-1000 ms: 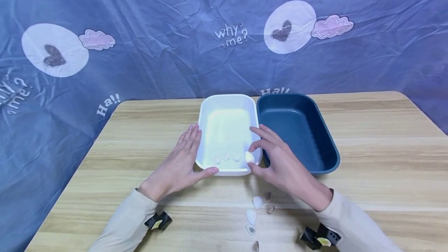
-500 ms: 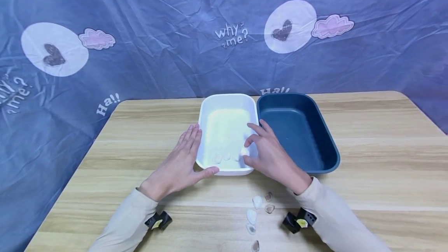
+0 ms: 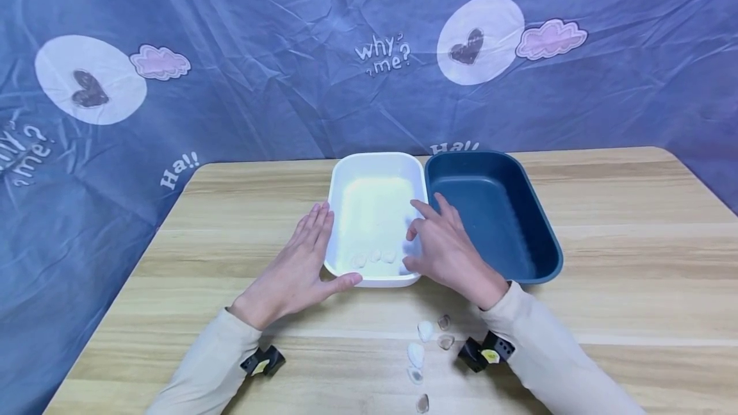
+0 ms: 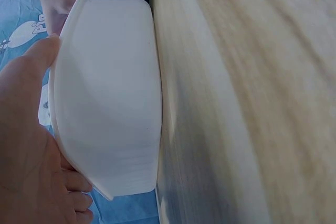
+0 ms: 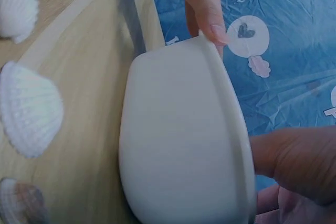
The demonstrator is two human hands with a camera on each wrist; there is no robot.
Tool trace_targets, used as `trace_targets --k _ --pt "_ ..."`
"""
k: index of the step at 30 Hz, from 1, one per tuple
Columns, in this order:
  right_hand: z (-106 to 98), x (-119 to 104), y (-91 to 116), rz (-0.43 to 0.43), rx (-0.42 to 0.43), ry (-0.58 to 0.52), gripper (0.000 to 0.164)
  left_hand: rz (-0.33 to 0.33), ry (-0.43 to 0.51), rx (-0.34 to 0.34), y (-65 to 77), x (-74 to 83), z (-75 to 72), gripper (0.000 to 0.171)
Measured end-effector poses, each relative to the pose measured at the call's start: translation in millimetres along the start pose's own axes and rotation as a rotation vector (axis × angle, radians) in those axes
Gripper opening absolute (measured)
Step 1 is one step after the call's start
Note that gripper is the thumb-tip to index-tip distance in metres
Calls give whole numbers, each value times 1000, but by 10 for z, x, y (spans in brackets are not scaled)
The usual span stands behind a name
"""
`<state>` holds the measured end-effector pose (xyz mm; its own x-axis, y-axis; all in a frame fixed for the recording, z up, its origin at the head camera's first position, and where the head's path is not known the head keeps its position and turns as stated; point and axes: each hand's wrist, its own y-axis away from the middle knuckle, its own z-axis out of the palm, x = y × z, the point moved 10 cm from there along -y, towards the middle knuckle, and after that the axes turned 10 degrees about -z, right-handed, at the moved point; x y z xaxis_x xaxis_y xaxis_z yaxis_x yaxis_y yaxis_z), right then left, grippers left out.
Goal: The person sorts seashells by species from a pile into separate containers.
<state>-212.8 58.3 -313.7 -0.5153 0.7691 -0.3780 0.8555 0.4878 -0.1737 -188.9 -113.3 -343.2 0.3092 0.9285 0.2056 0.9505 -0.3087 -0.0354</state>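
Note:
Inside the white plastic tub point(image 3: 377, 210), a few pale seashells point(image 3: 376, 255) lie in a row near its front wall. My left hand point(image 3: 294, 268) rests along the tub's left side, fingers straight and thumb at the front rim; the left wrist view has that thumb against the rim. My right hand point(image 3: 446, 252) reaches over the right front corner, thumb and index finger parted, with no shell showing between them. In the right wrist view its fingertips are hidden behind the tub wall. Several more seashells point(image 3: 416, 355) are scattered on the table in front of the tub.
A dark blue tub point(image 3: 490, 210) stands right beside the white one, partly behind my right hand. Both are on a wood-grain table point(image 3: 242, 210). Behind it hangs a blue printed cloth point(image 3: 300, 82). Each sleeve carries a black wrist camera point(image 3: 262, 361).
My right hand has moved left over the tub with a white seashell, and its thumb and index finger have since parted, the shell no longer between them. The left hand has stayed put.

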Motion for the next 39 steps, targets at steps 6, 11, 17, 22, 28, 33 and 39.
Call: trace_targets --k 6,11,17,22,28,33,39 --pt "-246 -47 77 -40 111 -13 18 2 3 -2 -8 9 -5 110" --pt "-461 -106 294 -123 224 -71 12 1 0 -9 -20 11 -8 111" --pt "-579 -222 585 -235 308 -70 13 0 5 -10 -21 10 -13 111" --pt "-590 -324 767 -329 346 -55 19 -8 5 -17 -20 -8 3 111" --pt "-548 -455 909 -430 354 -56 25 -4 5 -12 -26 -3 4 111" --pt "-425 -505 967 -454 296 -48 28 -8 6 -13 -29 -8 13 111" --pt "-173 -526 1006 -469 161 -88 26 -8 8 -15 -32 -4 16 111"
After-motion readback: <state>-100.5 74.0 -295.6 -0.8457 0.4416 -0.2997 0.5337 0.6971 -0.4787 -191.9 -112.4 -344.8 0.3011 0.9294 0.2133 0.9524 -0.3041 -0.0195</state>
